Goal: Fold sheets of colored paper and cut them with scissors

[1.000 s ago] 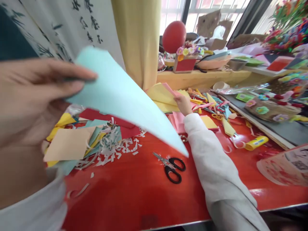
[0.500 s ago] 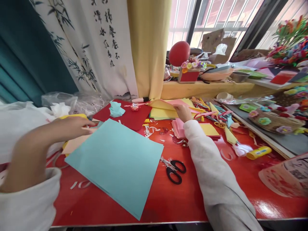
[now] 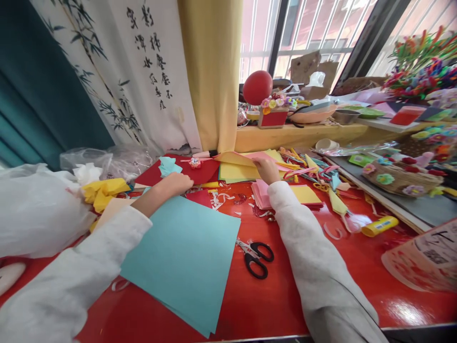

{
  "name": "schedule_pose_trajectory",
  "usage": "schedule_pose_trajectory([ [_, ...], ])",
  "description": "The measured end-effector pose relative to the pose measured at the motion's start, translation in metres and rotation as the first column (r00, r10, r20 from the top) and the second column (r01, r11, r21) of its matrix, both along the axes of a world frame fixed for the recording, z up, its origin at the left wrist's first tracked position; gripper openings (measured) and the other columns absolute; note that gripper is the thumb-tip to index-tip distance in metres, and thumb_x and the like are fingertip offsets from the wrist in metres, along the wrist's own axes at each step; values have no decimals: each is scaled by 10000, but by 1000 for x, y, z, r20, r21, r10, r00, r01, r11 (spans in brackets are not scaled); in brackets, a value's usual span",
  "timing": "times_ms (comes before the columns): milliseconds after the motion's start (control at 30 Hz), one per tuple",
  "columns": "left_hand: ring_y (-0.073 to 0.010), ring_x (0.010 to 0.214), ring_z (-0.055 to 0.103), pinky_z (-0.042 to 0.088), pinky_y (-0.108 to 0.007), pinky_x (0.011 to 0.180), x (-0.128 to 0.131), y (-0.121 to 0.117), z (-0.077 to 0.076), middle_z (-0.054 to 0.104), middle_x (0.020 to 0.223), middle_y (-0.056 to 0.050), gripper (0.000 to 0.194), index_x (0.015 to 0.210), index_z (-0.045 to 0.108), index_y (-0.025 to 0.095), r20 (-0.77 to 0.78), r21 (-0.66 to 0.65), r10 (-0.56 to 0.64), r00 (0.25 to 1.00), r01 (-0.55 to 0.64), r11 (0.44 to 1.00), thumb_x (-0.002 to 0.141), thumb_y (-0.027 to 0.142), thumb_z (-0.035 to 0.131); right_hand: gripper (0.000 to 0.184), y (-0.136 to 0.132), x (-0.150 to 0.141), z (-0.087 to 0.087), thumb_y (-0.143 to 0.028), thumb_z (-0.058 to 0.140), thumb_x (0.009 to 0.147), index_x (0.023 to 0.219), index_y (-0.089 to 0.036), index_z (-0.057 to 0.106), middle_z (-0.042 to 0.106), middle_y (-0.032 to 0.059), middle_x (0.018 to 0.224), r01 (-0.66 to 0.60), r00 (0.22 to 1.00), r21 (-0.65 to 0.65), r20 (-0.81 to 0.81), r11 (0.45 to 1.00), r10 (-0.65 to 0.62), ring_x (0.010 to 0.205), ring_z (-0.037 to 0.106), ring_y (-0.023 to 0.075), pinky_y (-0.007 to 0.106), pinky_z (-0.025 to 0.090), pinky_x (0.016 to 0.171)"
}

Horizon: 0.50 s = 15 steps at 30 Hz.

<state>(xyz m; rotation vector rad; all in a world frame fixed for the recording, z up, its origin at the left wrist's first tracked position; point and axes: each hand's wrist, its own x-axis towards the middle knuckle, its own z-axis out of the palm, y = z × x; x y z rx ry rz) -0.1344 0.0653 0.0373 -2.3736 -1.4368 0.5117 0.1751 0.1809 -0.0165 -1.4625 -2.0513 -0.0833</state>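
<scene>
My left hand point(image 3: 174, 185) is closed at the near edge of the red paper point(image 3: 203, 170), fingers pressed together on it; the fingertips are partly hidden. Under my left wrist lie light-blue paper sheets point(image 3: 182, 257), slightly fanned at their near corner. At the back of the table my right hand point(image 3: 267, 170) pinches the edge of a yellow paper sheet point(image 3: 232, 158), which is raised and curled above a stack of yellow and pink sheets. Black-handled scissors point(image 3: 255, 257) lie beside the blue sheets, their tips touching or just under the edge.
Small pink squares point(image 3: 262, 194) and paper scraps point(image 3: 222, 200) lie mid-table. A yellow glue stick point(image 3: 380, 226) and a plastic cup point(image 3: 423, 257) stand out at right. Left are a white plastic bag point(image 3: 39, 209) and crumpled yellow paper point(image 3: 105, 193). A red balloon point(image 3: 257, 87) rests by the window.
My left hand has moved right and forward, from beside the blue sheets to the red paper. The blue sheets have turned slightly. My right hand stays on the yellow sheet.
</scene>
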Motion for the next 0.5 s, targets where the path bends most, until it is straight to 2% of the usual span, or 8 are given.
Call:
schedule_pose_trajectory([
  [67, -272, 769, 638, 407, -322, 611, 1, 6, 1, 664, 818, -169, 245, 826, 645, 113, 2, 12, 28, 1000, -28, 1000, 768, 46, 417, 338, -1, 0, 1, -239, 372, 882, 1094, -255, 634, 675, 76, 1038, 16, 1000, 7, -10, 1000, -16, 934, 604, 243, 313, 429, 719],
  [167, -274, 816, 636, 410, -317, 629, 10, 15, -5, 666, 856, -173, 227, 818, 651, 121, 26, 10, 65, 998, -66, 998, 784, 76, 431, 341, -1, -1, 2, -229, 364, 880, 1072, -226, 646, 681, 101, 1003, 55, 998, 15, -25, 998, -55, 914, 604, 254, 325, 423, 720],
  [333, -296, 807, 637, 429, -321, 620, 32, 37, -13, 669, 840, -187, 171, 763, 667, 116, 78, -58, 141, 987, -137, 989, 767, 219, 530, 350, -1, -2, 2, -231, 347, 886, 1069, -203, 644, 679, 116, 990, 80, 996, 15, -42, 997, -80, 916, 596, 260, 336, 418, 746],
  [400, -280, 839, 633, 441, -306, 652, 45, 51, -11, 672, 878, -163, 230, 805, 671, 141, 114, -104, 139, 984, -128, 986, 753, 340, 569, 353, 0, -2, 1, -229, 339, 892, 1088, -199, 631, 676, 113, 1002, 65, 997, 6, -45, 998, -64, 929, 592, 254, 331, 420, 758],
  [500, -229, 936, 610, 439, -260, 736, 68, 75, -12, 650, 1021, -126, 366, 1000, 627, 178, 190, -137, 99, 977, -73, 988, 782, 452, 519, 347, 4, -3, -1, -225, 343, 896, 1116, -200, 610, 674, 98, 1014, 18, 999, -14, -40, 1000, -18, 954, 584, 239, 313, 422, 781],
])
